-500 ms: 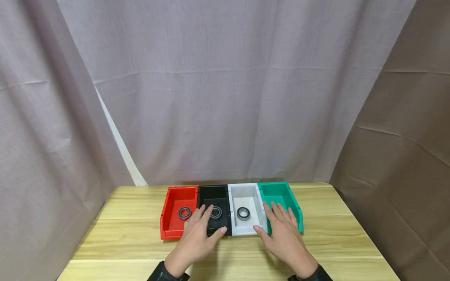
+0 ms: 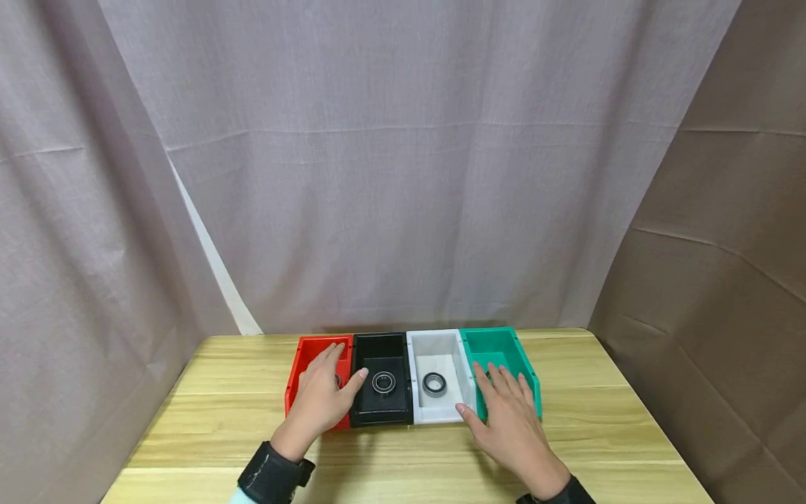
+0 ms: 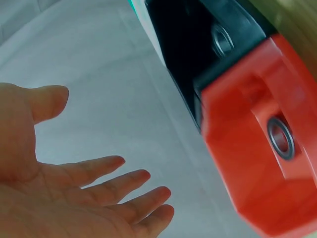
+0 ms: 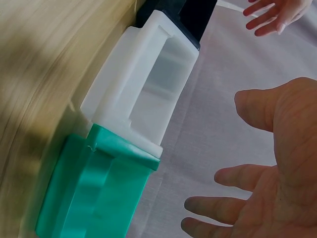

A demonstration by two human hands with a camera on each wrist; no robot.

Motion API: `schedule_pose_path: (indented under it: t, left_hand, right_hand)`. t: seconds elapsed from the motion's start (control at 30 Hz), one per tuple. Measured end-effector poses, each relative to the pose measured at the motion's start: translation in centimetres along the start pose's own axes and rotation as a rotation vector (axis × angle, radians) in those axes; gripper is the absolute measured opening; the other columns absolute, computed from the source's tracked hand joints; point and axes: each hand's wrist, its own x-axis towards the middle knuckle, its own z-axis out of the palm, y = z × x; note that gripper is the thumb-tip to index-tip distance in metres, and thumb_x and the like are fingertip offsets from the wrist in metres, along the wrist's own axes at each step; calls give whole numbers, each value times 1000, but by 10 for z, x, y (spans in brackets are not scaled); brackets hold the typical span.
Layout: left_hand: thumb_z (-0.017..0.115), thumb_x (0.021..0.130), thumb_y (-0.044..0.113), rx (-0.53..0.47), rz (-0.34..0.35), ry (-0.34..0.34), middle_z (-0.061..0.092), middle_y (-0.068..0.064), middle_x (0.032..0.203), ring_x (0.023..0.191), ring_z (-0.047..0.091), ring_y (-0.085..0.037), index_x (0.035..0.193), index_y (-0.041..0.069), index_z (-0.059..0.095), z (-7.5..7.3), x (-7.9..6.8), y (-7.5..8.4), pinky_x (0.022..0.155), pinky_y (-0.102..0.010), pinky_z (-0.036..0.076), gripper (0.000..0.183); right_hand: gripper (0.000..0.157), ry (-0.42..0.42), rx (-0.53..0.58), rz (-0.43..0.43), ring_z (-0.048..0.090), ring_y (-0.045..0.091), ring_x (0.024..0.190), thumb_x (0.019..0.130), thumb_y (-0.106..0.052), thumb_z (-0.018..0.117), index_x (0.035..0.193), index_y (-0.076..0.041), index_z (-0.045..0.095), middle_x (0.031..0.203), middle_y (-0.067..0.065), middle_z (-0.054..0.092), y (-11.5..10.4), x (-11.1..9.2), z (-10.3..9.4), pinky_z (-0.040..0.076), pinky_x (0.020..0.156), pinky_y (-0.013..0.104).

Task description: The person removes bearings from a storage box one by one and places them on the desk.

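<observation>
My left hand, fingers spread, hovers over the red bin and hides most of the bearing in it. The left wrist view shows that ring-shaped bearing apart from the empty palm. Beside it, the black bin has a bearing lying on its floor, and so does the white bin, with another bearing. Over the front of the green bin is my right hand, fingers extended and holding nothing. A small dark edge shows between its fingers inside that bin.
The bins stand side by side in one row on a light wooden table. Behind the table hangs a grey curtain, with a brown cloth at the right. A black band circles the left wrist.
My left hand has moved left from between the red and black bins to over the red one, uncovering the black bin's bearing. The right hand stays nearly in place.
</observation>
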Motion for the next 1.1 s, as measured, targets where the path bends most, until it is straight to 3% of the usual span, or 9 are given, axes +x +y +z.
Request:
schedule_pose_path:
  t: [0.17, 0.3, 0.5, 0.67, 0.87, 1.1]
  left_hand:
    - [73, 100, 36, 51, -77, 42, 51, -29, 160, 148, 48, -50, 155, -5, 47, -3, 16, -19, 122, -70, 36, 74]
    - [72, 99, 35, 96, -150, 87, 56, -33, 149, 135, 55, -51, 152, -11, 45, -1, 29, -39, 115, -66, 46, 75]
    - [68, 101, 36, 146, -247, 59, 55, -36, 138, 121, 56, -47, 147, -19, 43, 4, 48, -69, 107, -62, 52, 76]
    - [66, 102, 32, 178, -256, 41, 60, -38, 128, 115, 60, -50, 133, -21, 53, 6, 63, -87, 103, -62, 52, 63]
    - [60, 103, 21, 165, -269, 43, 66, -34, 114, 105, 65, -48, 121, -17, 60, 8, 80, -103, 98, -60, 55, 41]
    - [58, 100, 7, 131, -311, 5, 71, -29, 108, 89, 65, -36, 121, -13, 61, 16, 88, -119, 91, -54, 61, 29]
  right_hand:
    - [81, 14, -6, -3, 43, 54, 152, 96, -44, 77, 159, -3, 48, 159, 32, 51, 3, 0, 1, 23, 123, 76]
    - [81, 14, -1, 0, 42, 54, 152, 96, -44, 77, 159, -2, 48, 159, 32, 51, 4, 0, 0, 22, 123, 76]
    - [80, 12, -9, 0, 43, 54, 152, 96, -45, 77, 159, -3, 48, 159, 31, 51, 5, -1, 1, 22, 124, 75]
    - [80, 20, -22, -11, 44, 54, 151, 96, -45, 77, 158, -3, 50, 158, 30, 53, 7, -2, 2, 24, 123, 75]
    - [81, 17, -28, -9, 46, 54, 150, 95, -45, 77, 158, -3, 49, 158, 30, 53, 6, -2, 3, 25, 123, 75]
    - [84, 9, -29, -7, 46, 54, 149, 95, -46, 77, 160, -2, 46, 157, 30, 54, 3, 0, 3, 26, 123, 75]
